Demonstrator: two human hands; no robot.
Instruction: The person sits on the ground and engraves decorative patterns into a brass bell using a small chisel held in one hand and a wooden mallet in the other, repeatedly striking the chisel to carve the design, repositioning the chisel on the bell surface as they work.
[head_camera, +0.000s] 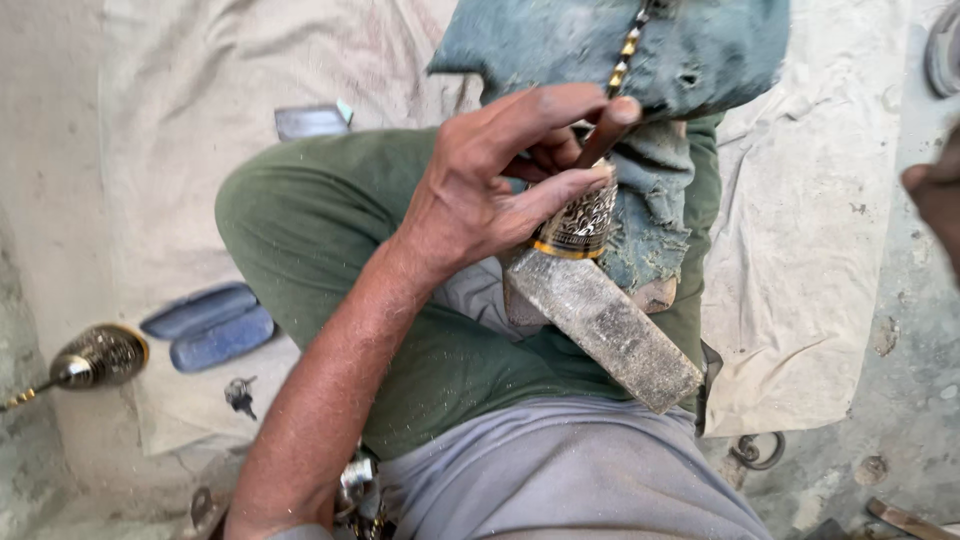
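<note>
Left hand (480, 190) wrapped round an engraved brass piece (580, 225), fingers (560, 105) pinching a thin dark tool (600, 145) against it, all propped on a grey block (610, 340) in the lap. Brass looks hard, heavy and slick, so grip the patterned barrel, not the twisted stem (625, 55). Right hand (935, 195) barely shows at the edge; cannot tell its grasp. 2 blue cases (210, 325) on the cloth (170, 120), left; no labels visible
</note>
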